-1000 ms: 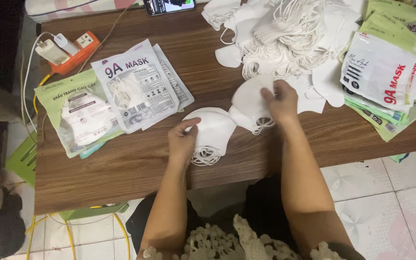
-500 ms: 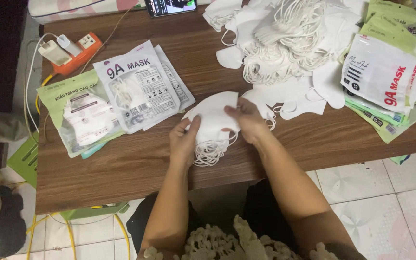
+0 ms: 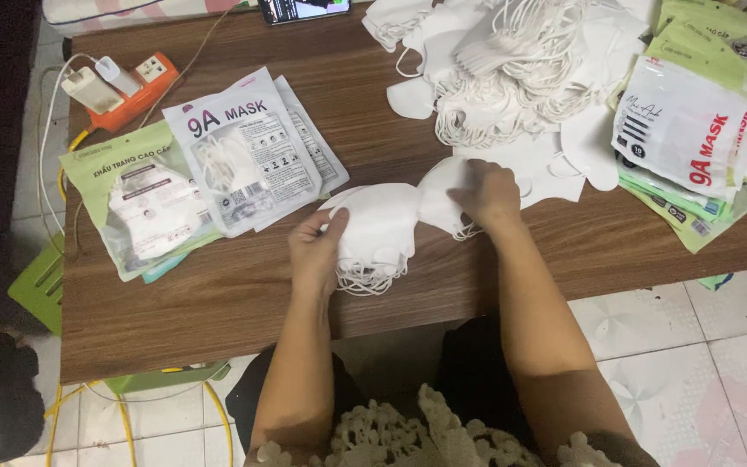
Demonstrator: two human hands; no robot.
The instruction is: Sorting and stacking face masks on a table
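A white mask stack is gripped by closed left hand fingers; a single mask is pinched by the right hand. Rectangular white and green packets lie left on the desk, red-lettered ones right.

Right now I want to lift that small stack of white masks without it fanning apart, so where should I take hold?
Probably pinch the stack of white masks across its flat folded body from the left edge, where the left hand already holds it. The ear loops dangle loose at the near end, so avoid those.

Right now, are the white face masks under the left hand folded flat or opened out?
Folded flat: the stack of white face masks lies in flat halves, ear loops trailing below, left hand steadying it.
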